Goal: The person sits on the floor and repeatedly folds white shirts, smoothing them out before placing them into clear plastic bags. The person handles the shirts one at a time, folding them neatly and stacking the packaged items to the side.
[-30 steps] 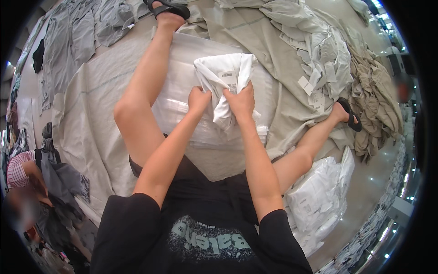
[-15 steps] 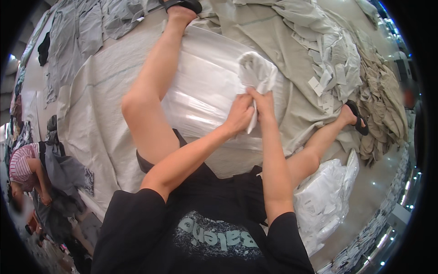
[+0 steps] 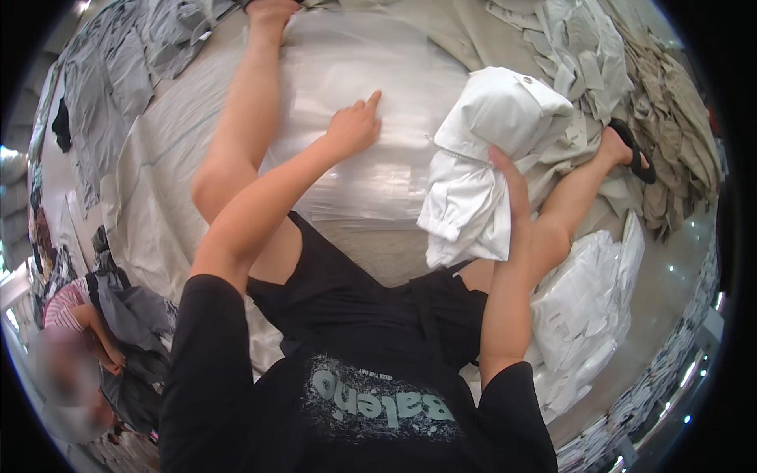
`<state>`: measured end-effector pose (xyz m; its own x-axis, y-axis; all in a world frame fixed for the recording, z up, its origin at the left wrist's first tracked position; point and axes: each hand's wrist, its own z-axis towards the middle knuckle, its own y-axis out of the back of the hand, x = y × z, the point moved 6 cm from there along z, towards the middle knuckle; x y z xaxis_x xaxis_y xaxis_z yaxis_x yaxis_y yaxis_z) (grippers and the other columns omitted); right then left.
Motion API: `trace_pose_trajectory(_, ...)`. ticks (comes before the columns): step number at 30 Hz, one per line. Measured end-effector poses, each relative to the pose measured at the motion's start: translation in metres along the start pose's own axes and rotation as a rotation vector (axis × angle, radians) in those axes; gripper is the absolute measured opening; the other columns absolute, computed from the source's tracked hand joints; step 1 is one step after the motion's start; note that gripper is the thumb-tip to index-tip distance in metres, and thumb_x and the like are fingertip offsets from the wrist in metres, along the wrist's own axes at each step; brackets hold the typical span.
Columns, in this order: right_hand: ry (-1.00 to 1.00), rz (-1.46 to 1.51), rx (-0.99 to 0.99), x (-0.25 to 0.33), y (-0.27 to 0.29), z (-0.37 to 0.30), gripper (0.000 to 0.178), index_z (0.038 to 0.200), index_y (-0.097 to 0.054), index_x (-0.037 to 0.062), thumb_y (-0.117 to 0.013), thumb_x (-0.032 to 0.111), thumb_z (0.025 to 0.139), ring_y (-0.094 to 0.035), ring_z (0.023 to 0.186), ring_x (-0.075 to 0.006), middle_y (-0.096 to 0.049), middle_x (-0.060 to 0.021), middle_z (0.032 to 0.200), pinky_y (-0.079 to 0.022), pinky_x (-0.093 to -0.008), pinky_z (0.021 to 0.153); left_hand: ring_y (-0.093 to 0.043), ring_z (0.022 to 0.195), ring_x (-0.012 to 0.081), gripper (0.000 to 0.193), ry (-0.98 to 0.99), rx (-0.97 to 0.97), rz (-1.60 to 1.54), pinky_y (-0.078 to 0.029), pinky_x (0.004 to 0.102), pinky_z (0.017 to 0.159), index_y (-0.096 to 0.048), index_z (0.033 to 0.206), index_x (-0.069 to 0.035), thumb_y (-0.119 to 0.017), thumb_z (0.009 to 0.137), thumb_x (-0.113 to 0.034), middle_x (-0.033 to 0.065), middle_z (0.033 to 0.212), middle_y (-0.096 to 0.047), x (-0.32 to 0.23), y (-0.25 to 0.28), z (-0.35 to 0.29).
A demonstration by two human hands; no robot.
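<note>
I have the white garment (image 3: 489, 118) in my right hand (image 3: 512, 185). That hand is closed on it: my thumb lies along the near side, and my other fingers are hidden behind the cloth, so I cannot tell how they are placed. The garment is bunched and folded, held just right of the bags (image 3: 363, 59), its left side overlapping their edge in my view. A thin band or cord runs across its middle, a small round button shows near its top, and gathered cloth hangs at its lower end, close to my right thigh.

My left hand (image 3: 355, 128) is empty and partly open, the index finger stretched out and the others loosely curled. It is over the middle of the bags; I cannot tell whether the fingertips touch the top one. The bags are clear and flat, stacked between my legs on a beige sheet (image 3: 169, 150).

Shiny white packs (image 3: 587, 307) lie beside my right leg. Beyond my right foot, in a black sandal (image 3: 640, 158), are tan clothes (image 3: 674, 134), with pale clothes (image 3: 587, 51) next to them. Grey clothes (image 3: 106, 98) lie at the upper left. Near the left edge, a person in a striped top (image 3: 67, 307) bends over dark cloth.
</note>
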<state>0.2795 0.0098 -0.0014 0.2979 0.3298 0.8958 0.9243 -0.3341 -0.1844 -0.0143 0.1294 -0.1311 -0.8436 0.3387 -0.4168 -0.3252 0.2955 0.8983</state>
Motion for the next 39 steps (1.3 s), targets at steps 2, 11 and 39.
trace_pose_trajectory(2, 0.0, -0.012, 0.039, 0.007, -0.014, -0.026, 0.059, 0.139, -0.065, -0.0067, -0.087, 0.015, 0.089, -0.073, 0.111, -0.0247, -0.074, -0.0152, 0.127, -0.059, -0.0351, 0.094, -0.072, 0.097, 0.0422, 0.064, -0.057, -0.011, -0.187, -0.059, 0.0497, 0.088, -0.045, 0.163, -0.009, -0.062, 0.105, -0.03, 0.0232, 0.116, -0.073, -0.016, -0.012, 0.035)
trace_pose_trajectory(11, -0.194, 0.019, 0.15, -0.085, -0.003, 0.016, 0.053, 0.134, -0.067, -0.0063, -0.087, 0.013, 0.089, -0.075, 0.104, -0.0245, -0.076, -0.0161, 0.12, -0.06, -0.0361, 0.092, -0.067, 0.11, 0.0337, 0.039, -0.378, 0.276, 0.153, -0.053, 0.0441, 0.097, -0.072, 0.122, -0.005, -0.079, 0.092, -0.028, 0.0129, 0.11, -0.073, -0.028, 0.047, -0.009)
trace_pose_trajectory(39, 0.702, -1.479, 0.923, 0.065, -0.043, -0.097, 0.07, 0.137, -0.072, 0.009, -0.078, -0.004, 0.069, -0.072, 0.105, -0.0318, -0.041, -0.0185, 0.172, -0.062, -0.0441, 0.081, -0.068, 0.079, 0.0296, 0.016, -0.731, -0.031, 0.095, -0.054, 0.0456, 0.072, -0.072, 0.112, -0.013, -0.074, 0.103, -0.026, 0.0056, 0.079, -0.064, -0.096, 0.12, -0.055)
